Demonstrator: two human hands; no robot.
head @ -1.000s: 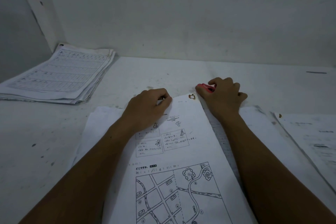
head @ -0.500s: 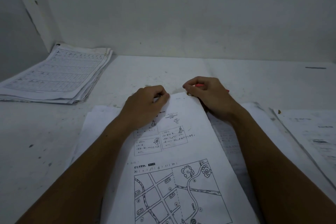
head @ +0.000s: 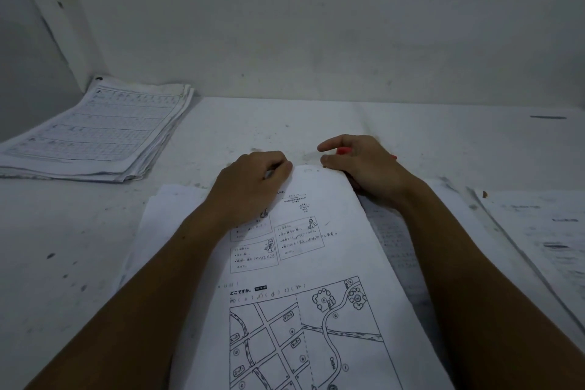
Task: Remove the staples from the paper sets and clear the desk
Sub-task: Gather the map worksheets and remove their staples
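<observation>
- nearest me, a paper set point(head: 304, 310) lies on the desk point(head: 79, 247), its top sheet printed with a street map and boxed text; both my forearms run up along it.
- under it sit more sheets point(head: 395, 247), showing at its left and right edges.
- at the right edge of the desk another set point(head: 544, 231) lies apart from the one i work on.
- my left hand point(head: 250, 184) rests on the upper left of the top sheet, fingers curled and pressing down near the top edge; i cannot tell if they pinch the paper.
- my right hand point(head: 364, 165) is at the top right corner, thumb on the sheet's edge, forefinger stretched out above it, the other fingers curled round a red tool point(head: 343, 150) that barely shows.
- two small marks sit in the top edge between my hands; whether a staple is there i cannot tell.
- far left, by the wall point(head: 316, 25), a stack point(head: 95, 133) of lined sheets lies in the corner.
</observation>
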